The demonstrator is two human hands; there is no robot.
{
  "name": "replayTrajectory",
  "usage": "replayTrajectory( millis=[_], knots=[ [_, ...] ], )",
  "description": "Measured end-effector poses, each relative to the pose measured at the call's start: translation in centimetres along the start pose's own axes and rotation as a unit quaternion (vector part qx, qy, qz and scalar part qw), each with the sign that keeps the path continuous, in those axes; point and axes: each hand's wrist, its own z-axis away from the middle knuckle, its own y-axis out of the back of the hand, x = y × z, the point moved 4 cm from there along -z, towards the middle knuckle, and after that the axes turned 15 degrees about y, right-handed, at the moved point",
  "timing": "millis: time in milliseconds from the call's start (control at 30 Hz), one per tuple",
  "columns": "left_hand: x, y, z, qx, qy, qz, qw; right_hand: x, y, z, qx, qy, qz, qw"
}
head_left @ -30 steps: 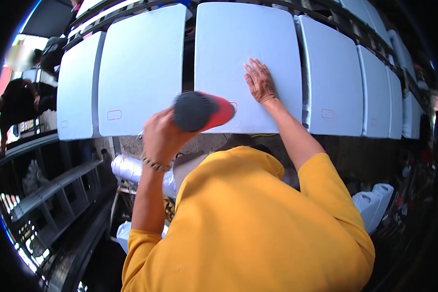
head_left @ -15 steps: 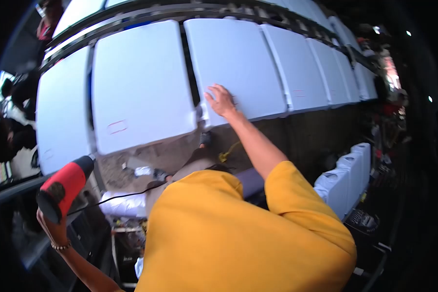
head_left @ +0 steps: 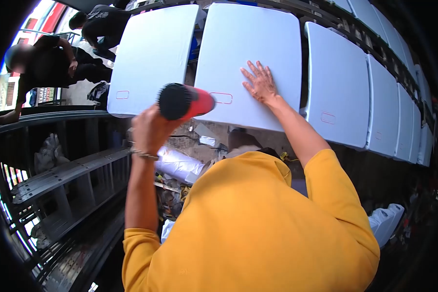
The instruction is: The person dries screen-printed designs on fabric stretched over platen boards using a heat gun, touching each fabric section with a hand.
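A red and black heat gun (head_left: 199, 101) is gripped in my left hand (head_left: 151, 129), its round black back end facing me. It is over the lower left part of a white, rectangular padded-looking panel (head_left: 248, 41), near a small red outlined rectangle (head_left: 223, 98). My fingers on the handle are partly hidden. On the same panel, right of the heat gun, my right hand (head_left: 262, 87) lies flat with its fingers spread. Similar white panels stand on both sides, one to the left (head_left: 153, 53) and one to the right (head_left: 336, 82).
A metal ladder-like frame (head_left: 73, 168) runs along the left. Two people in dark clothes, one nearer (head_left: 48, 65), are at the upper left. A wrapped white roll (head_left: 177, 163) lies below the panels. More white pieces (head_left: 387, 221) stand at the lower right.
My left hand has brought the heat gun from the far left in over the panel. The view has turned left, and my right hand now rests flat with fingers spread wider.
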Motion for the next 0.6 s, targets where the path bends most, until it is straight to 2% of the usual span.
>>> replayTrajectory(
  millis=[67, 100, 133, 300, 433, 533, 600],
  knots=[
    [2.0, -2.3, -0.9, -0.034, 0.014, 0.029, 0.999, 1.6, 0.4, -2.4, 0.004, 0.007, -0.005, 1.0],
    [3.0, -3.0, -1.5, -0.06, -0.016, 0.034, 0.997, 2.2, 0.6, -3.1, 0.002, 0.008, -0.007, 1.0],
    [3.7, -3.5, -2.2, -0.086, -0.009, 0.03, 0.996, 2.8, 0.8, -3.8, 0.008, 0.014, -0.004, 1.0],
    [6.0, -4.7, -4.7, -0.023, -0.009, 0.026, 0.999, 3.6, 1.5, -4.9, 0.02, 0.013, 0.015, 1.0],
    [6.8, -4.2, -6.6, -0.094, -0.026, -0.002, 0.995, 3.8, 1.3, -5.0, 0.02, 0.009, 0.005, 1.0],
    [6.8, -4.9, -6.8, -0.038, -0.039, 0.023, 0.998, 3.7, 1.4, -4.8, 0.033, 0.019, 0.019, 0.999],
    [6.9, -4.5, -7.0, -0.08, -0.047, 0.009, 0.996, 3.7, 1.6, -4.9, 0.029, 0.014, 0.013, 0.999]
  ],
)
